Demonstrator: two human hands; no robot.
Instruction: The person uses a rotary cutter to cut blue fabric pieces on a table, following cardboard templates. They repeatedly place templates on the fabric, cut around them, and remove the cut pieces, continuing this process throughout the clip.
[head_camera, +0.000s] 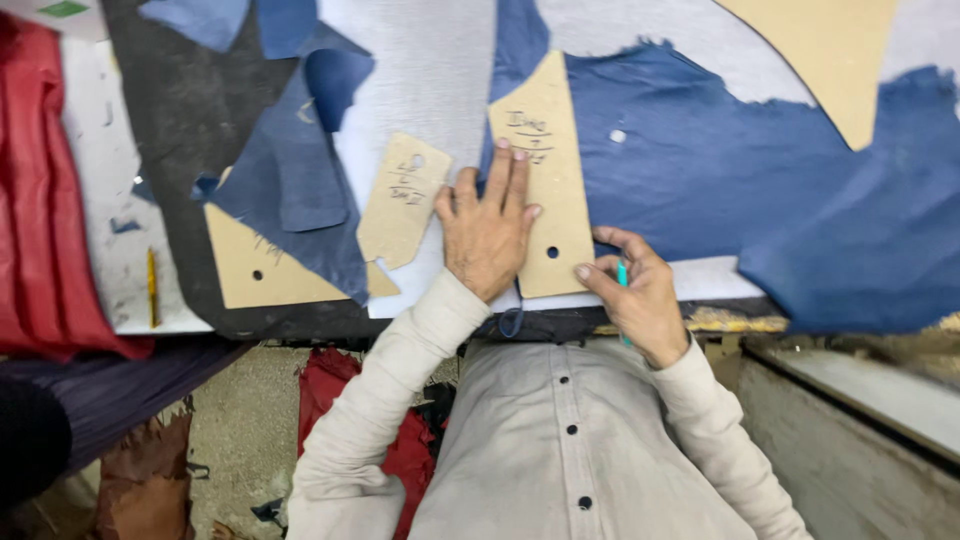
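Left hand (487, 232): laid flat, fingers spread wide, pressed on a tall tapering tan cardboard pattern piece (545, 190) at frame centre. Long axis near vertical; narrow tip pointed to the upper edge; one punched hole near the base. Right hand (632, 295): curled, a teal pen (621, 274) pinched at the pattern's lower right edge. Beneath: matte blue leather hide (760, 180), ragged-edged, on a brushed metal tabletop (430, 70). Left: smaller notched tan cardboard pattern (402, 198).

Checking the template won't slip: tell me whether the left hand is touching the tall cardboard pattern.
Touching. The head view shows the left hand lying flat with its fingers pressed onto the tall cardboard pattern.
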